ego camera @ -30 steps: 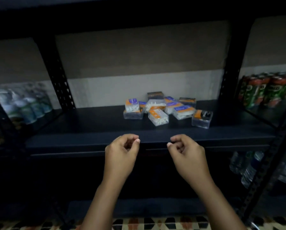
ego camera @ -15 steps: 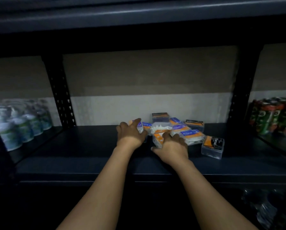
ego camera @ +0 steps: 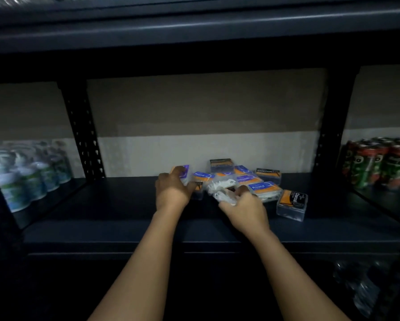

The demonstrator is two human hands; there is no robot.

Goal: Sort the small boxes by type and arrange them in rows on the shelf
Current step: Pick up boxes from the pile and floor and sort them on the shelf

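- Left hand gripping a blue-labelled box at the pile's left edge.
- Right hand clutching a clear box at the front.
- Remaining small boxes clustered mid-shelf; Charcoal box just right.

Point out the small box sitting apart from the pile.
The black-labelled Charcoal box, alone at the pile's right, nearest the shelf's front edge; neither hand touches it.

Clear glossy plastic boxes with paper labels lie on a matt dark metal shelf.
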